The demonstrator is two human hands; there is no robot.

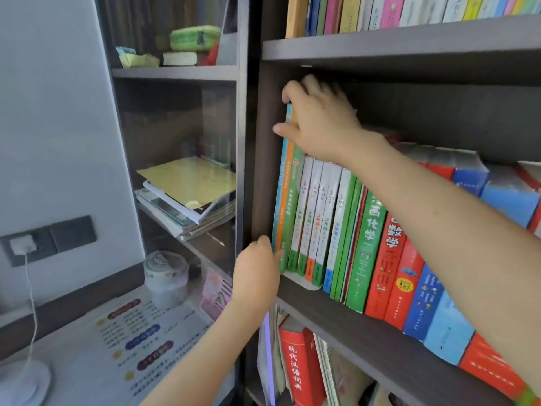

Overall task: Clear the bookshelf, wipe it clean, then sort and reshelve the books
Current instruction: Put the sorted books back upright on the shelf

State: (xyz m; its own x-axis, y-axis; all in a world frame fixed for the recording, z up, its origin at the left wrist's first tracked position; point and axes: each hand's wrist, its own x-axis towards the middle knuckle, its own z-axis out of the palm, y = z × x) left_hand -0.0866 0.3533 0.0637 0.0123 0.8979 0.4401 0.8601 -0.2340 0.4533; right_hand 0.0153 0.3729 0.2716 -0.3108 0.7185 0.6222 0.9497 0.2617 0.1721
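Note:
A dark brown bookshelf [380,323] holds a row of upright books on its middle shelf. At the row's left end stand tall thin books [288,194] with blue, orange and green spines. My right hand [319,118] grips the top of these tall books, thumb on the left side and fingers over the top edge. My left hand [257,271] holds their bottom corner at the shelf's front edge. To the right stand white-and-green books [319,218], then a green book [366,247], red books [389,259] and blue books [424,300].
The upper shelf [409,39] carries a full row of colourful books. Red books [295,367] fill the shelf below. A side cabinet on the left holds a stack of papers [187,194] behind glass. A desk [87,361] bears a printed sheet, a jar [167,276] and a white lamp base.

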